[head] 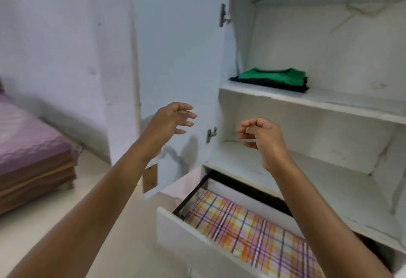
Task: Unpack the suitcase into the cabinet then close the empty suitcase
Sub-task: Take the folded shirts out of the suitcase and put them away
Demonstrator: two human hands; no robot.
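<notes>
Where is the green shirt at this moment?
Head view, upper right: the green shirt lies folded on a dark garment on the cabinet's upper shelf, near its left wall.

A bed [26, 145] stands at the left edge, cut off by the frame, its long side against the wall [55, 36]. A purple sheet [28, 132] with a rippled texture covers the top and hangs a little over the near corner. Below the sheet the bed's base [37, 178] is brown wood in stacked horizontal bands, with a short leg [69, 186] under the corner. The wall is pale bluish white, scuffed in places, with a small dark spot [99, 23] high up and a faint pale square mark [92, 70] lower down. The floor [55, 233] is light cream and smooth, running from the bed toward the lower edge.
</notes>
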